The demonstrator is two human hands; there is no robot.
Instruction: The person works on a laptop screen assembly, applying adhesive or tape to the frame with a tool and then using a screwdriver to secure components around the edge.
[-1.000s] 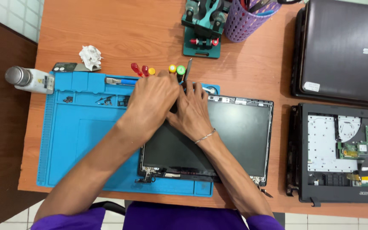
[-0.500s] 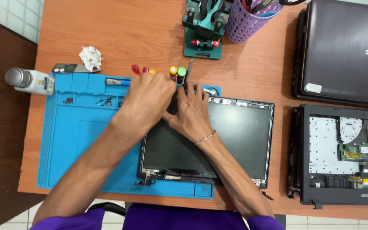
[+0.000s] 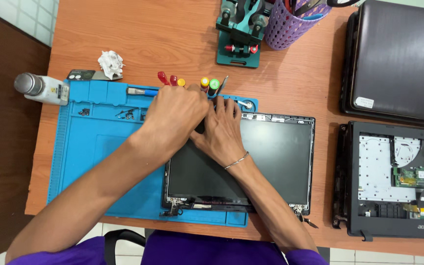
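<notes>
A laptop screen panel (image 3: 271,162) with a black frame lies flat, partly on a blue work mat (image 3: 99,157). Both my hands are at its far left corner. My left hand (image 3: 175,115) is curled over that corner with its fingers hidden, so I cannot tell what it grips. My right hand (image 3: 222,130), a thin bracelet on its wrist, lies flat beside it with its fingers spread on the panel's top edge. Several screwdrivers with coloured handles (image 3: 207,84) lie just beyond my fingertips.
A metal-capped bottle (image 3: 40,88), a crumpled paper ball (image 3: 110,63) and small screws (image 3: 126,114) are at the mat's far left. A teal holder (image 3: 239,39) and purple basket (image 3: 290,24) stand behind. At right, a closed laptop (image 3: 398,59) and an opened laptop base (image 3: 398,179).
Both hands stay at the panel's far left corner. My left hand has shifted only slightly over it.
</notes>
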